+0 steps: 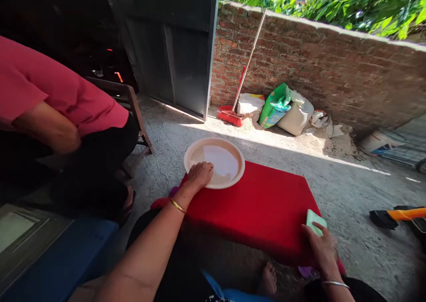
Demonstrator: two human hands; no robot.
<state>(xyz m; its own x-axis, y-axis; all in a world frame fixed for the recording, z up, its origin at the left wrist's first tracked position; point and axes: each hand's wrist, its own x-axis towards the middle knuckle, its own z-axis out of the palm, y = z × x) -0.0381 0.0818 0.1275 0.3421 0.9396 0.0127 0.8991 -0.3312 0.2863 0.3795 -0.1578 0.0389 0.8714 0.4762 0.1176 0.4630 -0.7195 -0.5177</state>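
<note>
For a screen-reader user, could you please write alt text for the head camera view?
A person's left hand rests on the rim of a shallow cream plate on a red mat, while the right hand holds a pale green block at the mat's edge. Another person in a pink shirt crouches at left.

Harsh sunlight right, deep shade left, edges warped, slightly blurred.

co-worker [49, 111] cut off — face unseen, tool [397, 217] cropped

Sunlit rough grey concrete floor [206, 133]; behind it a weathered red brick wall [316, 67], dark metal door [173, 45] at that wall's left end.
</note>
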